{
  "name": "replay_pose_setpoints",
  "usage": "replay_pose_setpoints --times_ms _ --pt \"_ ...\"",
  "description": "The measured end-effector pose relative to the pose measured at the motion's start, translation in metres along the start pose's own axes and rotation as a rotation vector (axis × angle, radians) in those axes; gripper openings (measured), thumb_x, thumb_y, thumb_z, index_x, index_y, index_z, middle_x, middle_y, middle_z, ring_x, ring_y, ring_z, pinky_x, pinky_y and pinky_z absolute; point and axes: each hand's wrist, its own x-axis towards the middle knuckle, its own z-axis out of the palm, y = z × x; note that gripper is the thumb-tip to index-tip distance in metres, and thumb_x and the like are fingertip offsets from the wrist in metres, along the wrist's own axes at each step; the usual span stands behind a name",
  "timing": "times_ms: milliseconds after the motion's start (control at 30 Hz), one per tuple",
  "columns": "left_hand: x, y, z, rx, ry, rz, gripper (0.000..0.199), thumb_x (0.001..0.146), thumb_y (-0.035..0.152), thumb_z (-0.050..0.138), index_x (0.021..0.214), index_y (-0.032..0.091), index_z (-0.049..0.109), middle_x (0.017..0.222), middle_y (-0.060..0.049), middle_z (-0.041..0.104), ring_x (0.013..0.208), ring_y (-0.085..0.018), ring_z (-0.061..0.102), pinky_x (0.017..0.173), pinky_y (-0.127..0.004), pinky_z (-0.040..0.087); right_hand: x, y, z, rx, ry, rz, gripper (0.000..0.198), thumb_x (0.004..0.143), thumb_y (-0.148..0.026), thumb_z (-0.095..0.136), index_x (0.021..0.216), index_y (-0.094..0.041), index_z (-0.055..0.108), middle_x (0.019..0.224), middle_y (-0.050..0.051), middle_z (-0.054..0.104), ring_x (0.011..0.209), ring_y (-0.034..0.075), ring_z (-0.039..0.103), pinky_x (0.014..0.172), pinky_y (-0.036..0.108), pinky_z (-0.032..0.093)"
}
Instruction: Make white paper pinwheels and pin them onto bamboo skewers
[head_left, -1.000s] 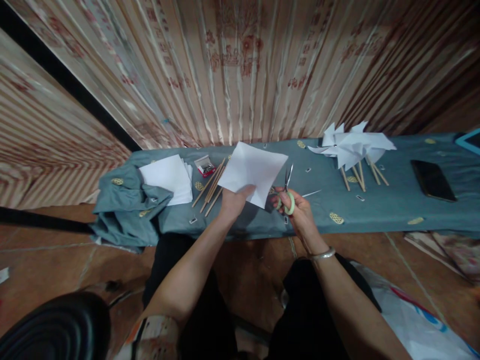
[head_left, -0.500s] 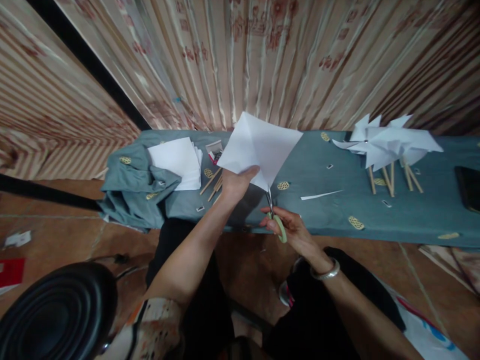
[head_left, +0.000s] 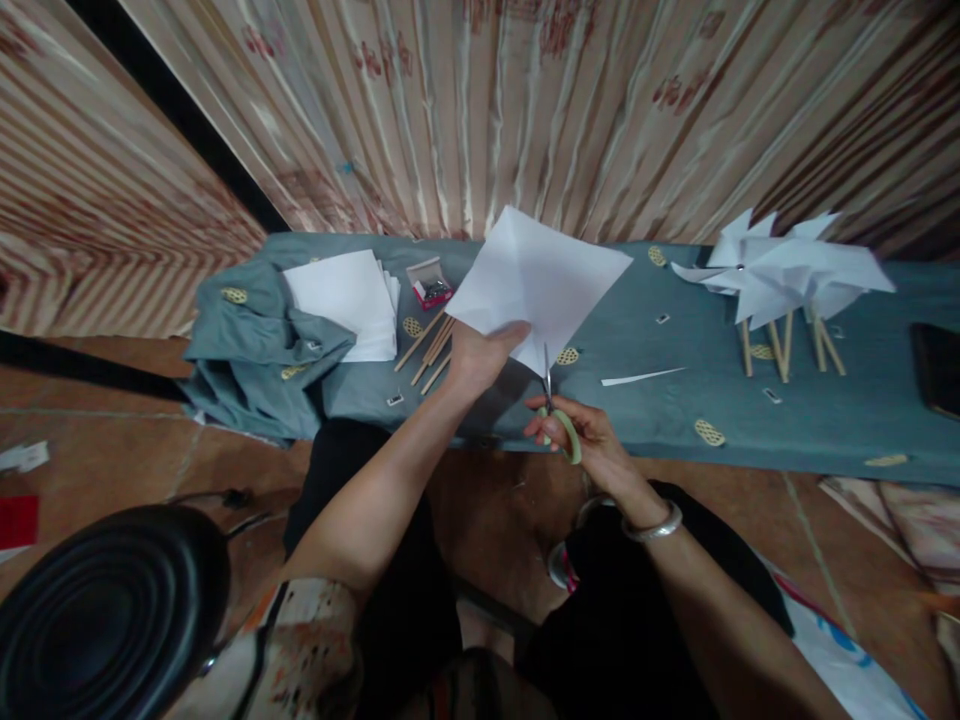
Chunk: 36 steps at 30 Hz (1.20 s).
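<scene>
My left hand [head_left: 484, 355] grips a creased white square sheet of paper [head_left: 551, 270] by its near left edge, thumb on top, holding it above the cloth-covered bench. In my right hand [head_left: 581, 430] is a pair of scissors [head_left: 566, 432] with light green handles, my fingers in the loops. The scissor blades meet the sheet at its near corner, one blade lying over the paper. Close to my left hand lie several wooden sticks [head_left: 433, 345] and a small open red and white box [head_left: 430, 283] of metal bits.
A stack of white paper [head_left: 349, 300] sits at the left on the green cloth [head_left: 480, 420]. Several paper pinwheels [head_left: 787, 270] on sticks lie at the right, near a dark phone-like object [head_left: 937, 368]. A thin paper strip [head_left: 643, 377] lies right of the scissors. A curtain [head_left: 525, 120] hangs behind.
The scissor blades reach further into the sheet's near corner. Paper and both hands have shifted slightly right in view, and the small box shows more fully.
</scene>
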Motion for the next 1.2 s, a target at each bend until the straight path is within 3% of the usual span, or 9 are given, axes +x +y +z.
replay_pose_setpoints --times_ms 267,567,867,1200 --pt "-0.004 -0.001 0.001 -0.012 0.006 -0.024 0.062 0.061 0.013 0.079 0.119 0.018 0.058 0.102 -0.009 0.072 0.102 -0.028 0.067 0.097 -0.044 0.052 0.000 -0.002 0.002 0.029 0.020 0.015 0.050 0.074 -0.063 0.068 0.101 -0.021 0.069 0.077 0.002 0.066 0.066 0.014 0.055 0.059 0.027 0.046" --pt "-0.004 0.005 -0.001 -0.006 -0.013 -0.019 0.068 0.060 0.011 0.077 0.124 0.016 0.055 0.107 -0.009 0.072 0.101 -0.027 0.067 0.096 -0.040 0.052 0.001 0.000 0.002 0.016 0.020 0.013 0.050 0.075 -0.062 0.068 0.103 -0.020 0.069 0.074 0.001 0.065 0.064 0.014 0.054 0.058 0.026 0.043" --pt "-0.003 0.003 -0.001 -0.032 -0.009 -0.039 0.065 0.059 0.013 0.076 0.121 0.015 0.056 0.103 -0.009 0.072 0.096 -0.027 0.069 0.095 -0.044 0.053 0.000 0.007 0.002 -0.003 0.024 0.024 0.047 0.078 -0.058 0.067 0.105 -0.019 0.070 0.069 0.000 0.062 0.059 0.012 0.051 0.053 0.025 0.038" --pt "-0.003 0.003 0.000 -0.057 -0.006 -0.042 0.063 0.060 0.013 0.077 0.120 0.016 0.057 0.102 -0.009 0.073 0.094 -0.027 0.070 0.094 -0.045 0.054 0.000 0.009 0.003 0.035 0.038 0.054 0.047 0.075 -0.057 0.071 0.103 -0.020 0.070 0.066 -0.001 0.060 0.058 0.012 0.052 0.055 0.026 0.042"
